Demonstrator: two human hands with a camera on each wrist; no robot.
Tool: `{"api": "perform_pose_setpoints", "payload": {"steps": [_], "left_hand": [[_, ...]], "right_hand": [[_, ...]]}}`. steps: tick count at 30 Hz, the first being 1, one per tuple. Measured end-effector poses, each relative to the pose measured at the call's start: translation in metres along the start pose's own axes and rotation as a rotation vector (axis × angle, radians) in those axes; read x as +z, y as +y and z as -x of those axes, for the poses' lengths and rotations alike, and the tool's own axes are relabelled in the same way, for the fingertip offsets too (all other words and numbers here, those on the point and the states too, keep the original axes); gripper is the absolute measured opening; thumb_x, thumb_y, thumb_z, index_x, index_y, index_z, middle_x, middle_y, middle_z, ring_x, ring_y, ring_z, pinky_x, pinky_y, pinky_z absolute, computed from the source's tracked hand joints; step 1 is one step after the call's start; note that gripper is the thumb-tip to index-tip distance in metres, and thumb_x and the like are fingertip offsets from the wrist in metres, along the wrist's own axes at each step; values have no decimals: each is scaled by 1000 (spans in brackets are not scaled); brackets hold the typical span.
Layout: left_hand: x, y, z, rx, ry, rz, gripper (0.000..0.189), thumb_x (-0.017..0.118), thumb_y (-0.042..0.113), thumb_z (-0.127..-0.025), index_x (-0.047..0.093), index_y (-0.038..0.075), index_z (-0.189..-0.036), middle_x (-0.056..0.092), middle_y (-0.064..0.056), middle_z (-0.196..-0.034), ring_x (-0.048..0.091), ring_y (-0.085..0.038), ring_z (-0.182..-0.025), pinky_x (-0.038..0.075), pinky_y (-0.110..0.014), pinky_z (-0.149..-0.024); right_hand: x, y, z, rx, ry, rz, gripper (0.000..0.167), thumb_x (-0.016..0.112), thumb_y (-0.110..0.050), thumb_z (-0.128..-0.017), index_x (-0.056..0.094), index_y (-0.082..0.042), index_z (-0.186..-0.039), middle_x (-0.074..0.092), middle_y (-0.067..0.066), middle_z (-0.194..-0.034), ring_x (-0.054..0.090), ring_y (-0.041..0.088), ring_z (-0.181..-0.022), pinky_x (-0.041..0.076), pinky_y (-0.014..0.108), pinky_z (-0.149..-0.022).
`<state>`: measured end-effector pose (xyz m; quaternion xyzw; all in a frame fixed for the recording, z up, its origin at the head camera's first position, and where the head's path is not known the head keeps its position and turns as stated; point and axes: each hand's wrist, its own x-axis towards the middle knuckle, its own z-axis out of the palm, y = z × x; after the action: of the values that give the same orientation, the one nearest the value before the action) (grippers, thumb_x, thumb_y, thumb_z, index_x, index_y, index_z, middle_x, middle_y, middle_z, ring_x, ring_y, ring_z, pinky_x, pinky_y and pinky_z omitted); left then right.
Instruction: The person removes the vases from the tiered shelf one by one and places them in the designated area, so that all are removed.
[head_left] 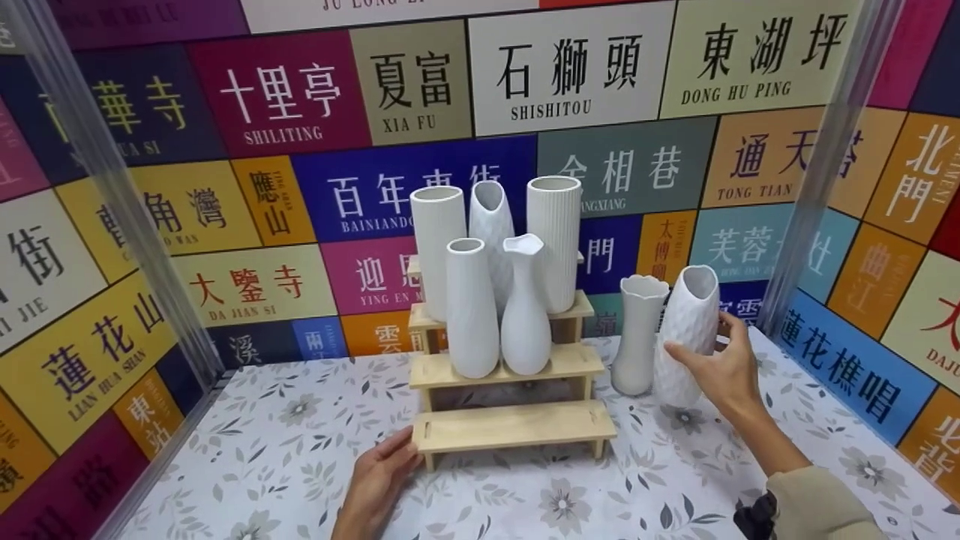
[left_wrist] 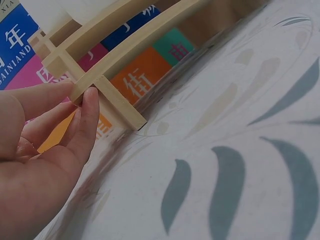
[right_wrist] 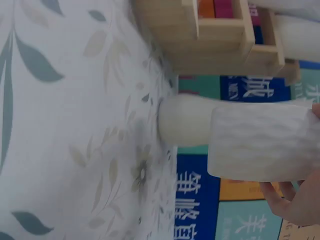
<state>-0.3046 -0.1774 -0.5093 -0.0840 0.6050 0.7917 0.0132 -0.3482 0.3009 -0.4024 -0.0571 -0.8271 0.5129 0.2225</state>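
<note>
My right hand [head_left: 724,364] grips a white vase with a dimpled surface [head_left: 686,337] and slanted mouth. In the right wrist view the base of this dimpled vase [right_wrist: 260,142] is off the tablecloth. Beside it a vase with a scalloped rim [head_left: 637,337] stands on the cloth. At the lowest step [head_left: 517,426] of a wooden tiered stand, my left hand [head_left: 384,469] pinches the left end between thumb and fingers. A smooth tapered vase [head_left: 472,315] and a narrow-necked vase [head_left: 526,322] share the middle step; the lowest holds nothing.
Higher on the stand are two ribbed cylinder vases [head_left: 553,247] [head_left: 439,247] and a slant-mouthed vase [head_left: 491,214]. A floral cloth [head_left: 300,465] covers the table. Panels with printed signs [head_left: 562,71] enclose the back and sides, with clear corner posts [head_left: 832,165].
</note>
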Motion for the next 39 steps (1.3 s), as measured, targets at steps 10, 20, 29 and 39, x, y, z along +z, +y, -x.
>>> {"api": "perform_pose_setpoints", "payload": {"steps": [10,20,29,39], "left_hand": [[2,1,1,-19,8,14,60,70,10,-92,46,-6,-145,53,-24,-147,66,-10,-107,59,-26,-93],[0,2,0,-23,18,5,60,70,9,-92,46,-5,-145,50,-24,-149,65,-11,-109,59,-27,-94],[0,2,0,12,-13,-17,58,67,9,-95,44,-8,-146,48,-27,-150,64,-12,-112,58,-27,-96],[-1,2,1,0,-18,17,61,68,10,-94,43,-8,-146,45,-26,-152,64,-13,-112,58,-27,-97]], "right_hand": [[-1,29,-22,118,-2,46,106,71,-54,-88,6,-13,-160,24,24,-162,34,46,-142,35,68,-115],[19,41,-39,164,85,48,98,73,-40,-89,10,-10,-159,25,23,-161,30,41,-146,29,61,-122],[34,45,-46,89,132,47,93,75,-28,-88,16,-3,-156,28,25,-157,30,42,-145,29,57,-123],[32,54,-49,74,65,61,96,76,-31,-88,15,-5,-157,26,24,-160,30,43,-146,29,59,-122]]}}
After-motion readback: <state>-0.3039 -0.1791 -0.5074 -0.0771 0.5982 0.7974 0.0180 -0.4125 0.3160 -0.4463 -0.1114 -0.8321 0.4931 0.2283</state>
